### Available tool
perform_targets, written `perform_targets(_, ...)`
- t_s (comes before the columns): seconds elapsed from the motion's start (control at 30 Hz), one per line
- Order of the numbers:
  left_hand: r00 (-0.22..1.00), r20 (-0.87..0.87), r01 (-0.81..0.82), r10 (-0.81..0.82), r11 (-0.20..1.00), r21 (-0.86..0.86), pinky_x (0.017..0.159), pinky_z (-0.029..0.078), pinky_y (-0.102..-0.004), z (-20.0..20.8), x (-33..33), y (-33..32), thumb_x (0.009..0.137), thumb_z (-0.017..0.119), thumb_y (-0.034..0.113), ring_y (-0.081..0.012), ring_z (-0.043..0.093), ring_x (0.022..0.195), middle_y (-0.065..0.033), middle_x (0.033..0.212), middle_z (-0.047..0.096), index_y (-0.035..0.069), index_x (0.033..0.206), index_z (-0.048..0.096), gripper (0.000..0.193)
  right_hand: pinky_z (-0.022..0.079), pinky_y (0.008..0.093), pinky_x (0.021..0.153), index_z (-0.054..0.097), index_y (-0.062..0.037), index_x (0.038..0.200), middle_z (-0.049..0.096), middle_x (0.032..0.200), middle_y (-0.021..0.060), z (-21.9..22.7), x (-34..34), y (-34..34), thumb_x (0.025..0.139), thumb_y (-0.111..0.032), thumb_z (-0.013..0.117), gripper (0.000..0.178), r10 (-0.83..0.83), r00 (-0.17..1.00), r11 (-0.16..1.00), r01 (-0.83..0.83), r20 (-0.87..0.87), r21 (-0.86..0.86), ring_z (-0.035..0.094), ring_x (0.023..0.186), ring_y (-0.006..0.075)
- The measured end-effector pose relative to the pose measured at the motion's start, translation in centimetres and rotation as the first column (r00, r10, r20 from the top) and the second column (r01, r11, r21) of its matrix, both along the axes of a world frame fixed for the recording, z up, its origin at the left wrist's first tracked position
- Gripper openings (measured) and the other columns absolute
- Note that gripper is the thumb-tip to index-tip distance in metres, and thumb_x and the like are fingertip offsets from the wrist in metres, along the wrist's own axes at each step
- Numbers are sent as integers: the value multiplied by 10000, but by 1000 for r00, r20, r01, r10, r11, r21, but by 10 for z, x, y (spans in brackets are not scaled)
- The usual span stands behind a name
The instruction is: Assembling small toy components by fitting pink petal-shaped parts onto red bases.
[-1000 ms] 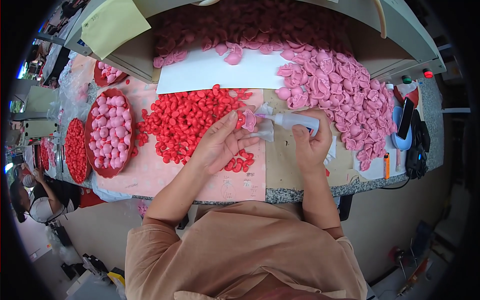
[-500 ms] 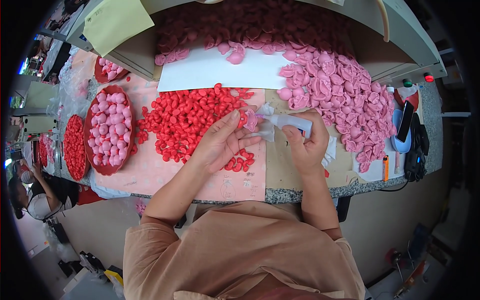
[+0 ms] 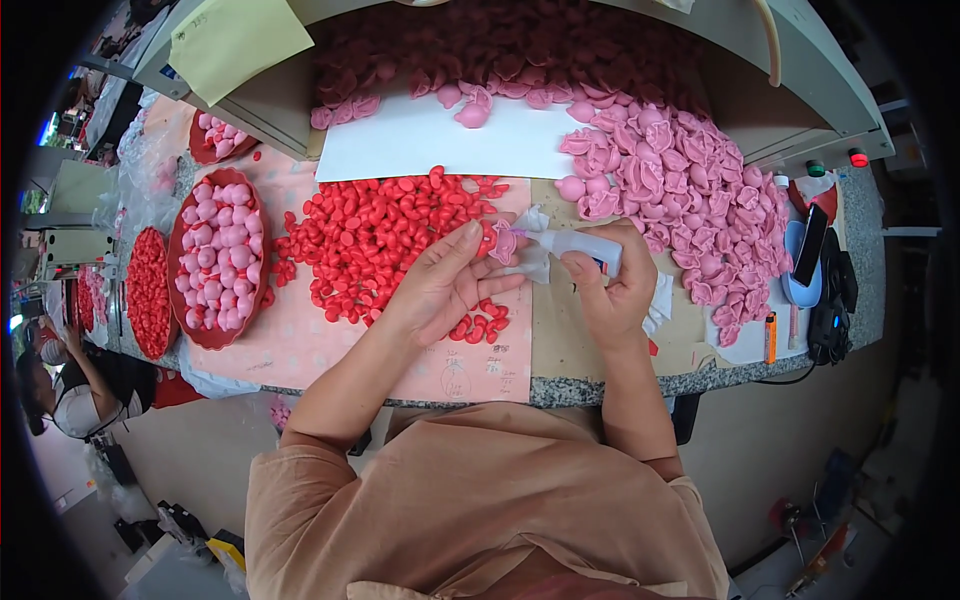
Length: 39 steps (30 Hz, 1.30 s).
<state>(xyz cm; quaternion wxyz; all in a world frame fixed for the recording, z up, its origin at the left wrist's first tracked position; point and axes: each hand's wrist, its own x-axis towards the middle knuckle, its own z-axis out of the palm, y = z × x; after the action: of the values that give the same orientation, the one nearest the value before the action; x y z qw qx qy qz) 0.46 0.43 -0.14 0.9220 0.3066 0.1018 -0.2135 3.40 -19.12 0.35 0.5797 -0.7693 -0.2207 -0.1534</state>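
My left hand (image 3: 436,287) is over the edge of the pile of small glossy red pieces (image 3: 350,235), palm turned up. Its thumb and fingertips pinch a pink petal-shaped piece (image 3: 502,243), with a bit of red showing at its left side. My right hand (image 3: 622,290) is wrapped around a whitish squeeze bottle (image 3: 578,245) tipped on its side. The bottle's thin nozzle points left and meets the pink piece, or nearly so; I cannot tell if they touch. Crumpled white tissue (image 3: 535,218) lies just behind the nozzle.
Ruffled pink pieces (image 3: 690,190) heap up at the right and under a grey box-like hood (image 3: 830,110). On the left stand a red scalloped tray (image 3: 214,340) of pink balls and a basket of red pieces (image 3: 150,290). A phone (image 3: 812,240) and an orange lighter (image 3: 771,335) lie far right.
Almost nothing differs. Both hands, the pink petal-shaped piece and the squeeze bottle stay in nearly the same place.
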Motion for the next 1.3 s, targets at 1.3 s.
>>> perform_targets(1.3, 1000, 13, 25, -25, 1000, 13, 983, 421, -451, -1, 1, 1, 971, 406, 295, -231, 517, 1130, -156, 1233, 523, 34, 1264, 436, 394, 394, 233, 581, 546, 7, 920, 561, 810, 68, -1, -1, -1, 776, -140, 712, 264, -36, 999, 999, 36, -14, 5, 493, 661, 116)
